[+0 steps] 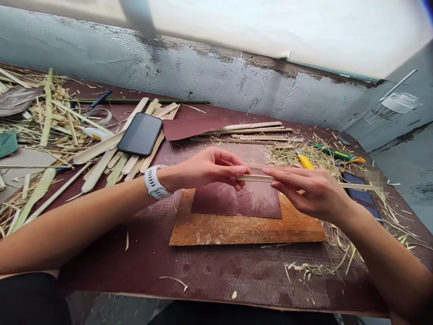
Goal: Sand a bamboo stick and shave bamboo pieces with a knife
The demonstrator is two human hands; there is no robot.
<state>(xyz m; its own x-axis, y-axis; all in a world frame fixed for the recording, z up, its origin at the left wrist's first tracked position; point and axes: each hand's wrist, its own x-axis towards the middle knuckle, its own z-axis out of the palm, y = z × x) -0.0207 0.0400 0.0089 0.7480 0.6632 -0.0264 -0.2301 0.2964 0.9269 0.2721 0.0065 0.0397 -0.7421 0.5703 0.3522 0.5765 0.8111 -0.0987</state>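
Dark cloth at lower left; pale strip pinched between two hands

Dark cloth (pixel 30 300) closest, left forearm (pixel 84 221) just above it. Left hand (pixel 216 169), with white watch strap (pixel 157 182) at the wrist, has thumb and fingers closed on one end of a pale strip (pixel 256 178). Right hand (pixel 304 187) grips it a little farther along, fingertips near the left's but apart. Strip's long axis runs left to right, nearly level, across the body; what seems its remaining length emerges past the right hand, so most of it lies on that side.

Strip is held over a reddish-brown sheet (pixel 237 203), which looks like sandpaper, dusted pale, on a wooden board (pixel 250 234) on the table (pixel 135 266). Left hand is nearer the short end. Off to the right: shavings (pixel 282 155), yellow cutter (pixel 304 160). To the left: phone (pixel 140 133) resting on loose slats (pixel 98 174).
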